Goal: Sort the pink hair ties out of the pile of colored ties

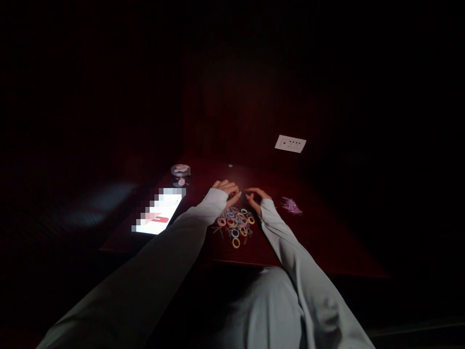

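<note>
My left hand (227, 187) is over the back edge of a pile of small coloured hair ties (236, 224), with its thumb and fingers drawn together. Facing it, my right hand (257, 196) is curled with thumb and index fingertip close together. A small dark gap separates the two hands. Anything between the fingertips is too small and dim to make out. The pile holds several yellow, pink, blue and green rings among thin greyish strands, and lies on the dark red table (240, 254) just below my hands.
A lit phone (165, 215) lies at the left, with a lidded jar (180, 174) behind it. One green ring (230, 166) rests far back on the table. Right of my hands is a purple bundle of strands (291, 205). A white wall socket (290, 144) is behind.
</note>
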{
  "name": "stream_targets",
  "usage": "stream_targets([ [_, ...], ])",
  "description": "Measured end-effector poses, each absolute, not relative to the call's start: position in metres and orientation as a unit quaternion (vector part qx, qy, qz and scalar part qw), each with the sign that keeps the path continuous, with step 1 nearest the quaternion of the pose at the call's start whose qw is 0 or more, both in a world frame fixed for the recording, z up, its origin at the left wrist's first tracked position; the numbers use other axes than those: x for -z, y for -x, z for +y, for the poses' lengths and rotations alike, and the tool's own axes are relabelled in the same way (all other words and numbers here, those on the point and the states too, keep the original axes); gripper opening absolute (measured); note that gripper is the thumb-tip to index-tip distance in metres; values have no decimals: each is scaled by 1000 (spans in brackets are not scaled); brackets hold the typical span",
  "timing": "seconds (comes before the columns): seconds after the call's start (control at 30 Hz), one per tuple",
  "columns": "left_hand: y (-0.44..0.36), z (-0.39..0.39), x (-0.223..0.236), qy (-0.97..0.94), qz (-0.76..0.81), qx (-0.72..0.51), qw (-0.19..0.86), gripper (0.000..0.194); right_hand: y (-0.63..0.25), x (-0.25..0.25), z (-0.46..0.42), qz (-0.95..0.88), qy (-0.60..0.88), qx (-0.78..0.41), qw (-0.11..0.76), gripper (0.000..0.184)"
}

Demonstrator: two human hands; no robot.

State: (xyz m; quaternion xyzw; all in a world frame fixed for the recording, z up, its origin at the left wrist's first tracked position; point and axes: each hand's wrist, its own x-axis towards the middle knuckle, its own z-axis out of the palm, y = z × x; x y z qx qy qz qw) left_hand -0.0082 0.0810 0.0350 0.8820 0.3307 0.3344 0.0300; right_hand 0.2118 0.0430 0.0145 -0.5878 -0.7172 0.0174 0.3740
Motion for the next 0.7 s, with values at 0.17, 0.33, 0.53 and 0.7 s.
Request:
stream_targets([
  [0.17, 10, 79, -34, -917, 275, -284, 55, 34, -205, -10, 38, -747, 549, -83, 365, 16],
  [0.33, 11, 81, -31, -918, 266, -281, 91, 52, -210, -13, 25, -731, 576, -94, 355, 16],
  [0.53, 9, 85, -22, -915, 267, -289, 85, 57, -201, -17, 18, -745, 594, -45, 301, 25],
  [0.7, 8, 86, -22, -916, 269, -287, 82, 55, -202, -17, 18, -753, 586, -65, 291, 25],
])
